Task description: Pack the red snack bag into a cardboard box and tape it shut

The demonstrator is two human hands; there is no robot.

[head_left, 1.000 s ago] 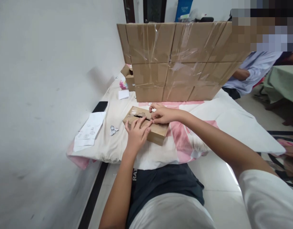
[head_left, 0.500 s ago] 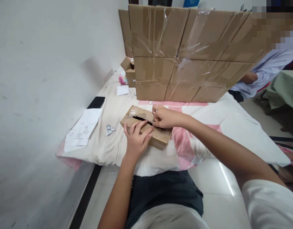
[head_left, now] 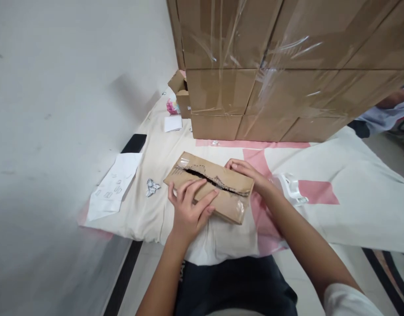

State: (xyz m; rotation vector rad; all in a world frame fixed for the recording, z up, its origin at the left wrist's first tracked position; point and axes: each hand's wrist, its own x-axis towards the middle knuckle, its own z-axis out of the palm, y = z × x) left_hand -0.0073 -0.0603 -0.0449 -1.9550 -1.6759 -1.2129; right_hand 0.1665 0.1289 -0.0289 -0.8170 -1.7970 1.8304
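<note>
White floor tiles and a dark strip ran beneath the wearer's lap, and beyond the knees a cream and pink sheet lay spread over a low pad against a pale wall.

Nearest on the sheet sat a flat cardboard box, lying at a slant just ahead of the lap. The left hand pressed down on its near flap, fingers spread flat and gripping nothing. The right hand rested at the box's far right corner, fingers curled onto the edge; whether they pinched the flap could not be told.

Half a second before, the right hand had been pinching at the middle of the seam, where only a short dark slit showed. Now the tear ran ragged along nearly the whole top, and the hand had moved to its right end. By the look of it, the tape seal had given way and the box was close to open. Only darkness showed through the gap, so its contents could not be seen.

Just right of the box lay a white tape dispenser. To the left sat a crumpled foil scrap and, nearer the wall, a printed paper sheet.

Farther back stood a stack of sealed boxes wrapped in clear film, contents hidden. At its left foot a small open box stood with a flap raised; what it held could not be made out. A pink object and a white slip lay beside it. A second person's sleeve showed at far right.
</note>
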